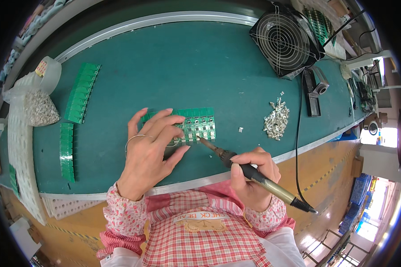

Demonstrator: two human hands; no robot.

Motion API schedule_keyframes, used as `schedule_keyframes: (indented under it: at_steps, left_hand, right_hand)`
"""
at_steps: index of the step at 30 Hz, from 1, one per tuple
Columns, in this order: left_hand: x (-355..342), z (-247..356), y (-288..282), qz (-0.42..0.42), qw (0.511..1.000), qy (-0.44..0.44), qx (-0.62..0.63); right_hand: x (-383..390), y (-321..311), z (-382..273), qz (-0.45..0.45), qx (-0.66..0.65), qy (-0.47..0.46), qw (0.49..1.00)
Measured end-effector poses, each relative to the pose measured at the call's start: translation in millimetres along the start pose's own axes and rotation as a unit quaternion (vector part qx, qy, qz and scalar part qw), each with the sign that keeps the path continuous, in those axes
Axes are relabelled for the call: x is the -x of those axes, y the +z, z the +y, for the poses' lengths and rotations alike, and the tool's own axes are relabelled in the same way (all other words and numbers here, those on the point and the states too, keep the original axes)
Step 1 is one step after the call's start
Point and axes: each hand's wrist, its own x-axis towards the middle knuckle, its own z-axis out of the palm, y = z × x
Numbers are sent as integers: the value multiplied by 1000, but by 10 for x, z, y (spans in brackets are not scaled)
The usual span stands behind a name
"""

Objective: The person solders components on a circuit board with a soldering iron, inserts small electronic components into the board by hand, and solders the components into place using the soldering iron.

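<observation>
A green circuit board panel (205, 116) with rows of small metal parts lies flat on the bench in front of me. My left hand (149, 149) rests over its left end, fingers bent, with thumb and forefinger close together at the near edge. Looped past that hand is a thin length of solder wire (131, 141), its end hidden under the fingers. In my right hand (256, 173) is a soldering iron (249, 171), gripped like a pen. The iron's tip meets the near row of parts at the panel, right of my left fingers.
Loose small metal parts (276, 119) lie piled at the right. A black fan (283, 40) stands at the far right, near an iron holder (314, 91) and a cable (298, 142). More green board panels (82, 93) lie left, beside a bag of small parts (41, 108) and a tape roll (51, 73).
</observation>
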Motion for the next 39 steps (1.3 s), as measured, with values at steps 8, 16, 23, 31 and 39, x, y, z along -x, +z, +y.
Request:
schedule_keyframes:
  at_steps: [8,16,23,31,39]
  left_hand:
    - [39,-12,0,42,999,7,29]
    - [49,116,80,43,998,-28,-44]
    - [12,-33,1,3,993,34,-117]
    - [185,104,-45,101,989,-44,-103]
    - [310,415,297,153,975,-130,-97]
  right_hand:
    - [217,-87,204,101,-128,130,978]
    - [-150,-853,914,339,86,35,936]
    - [-557,-1328,1550,243,356,-27,902]
    - [-465,-1303,1464,253,313,27,915]
    - [86,-765,905,267,187,8,945]
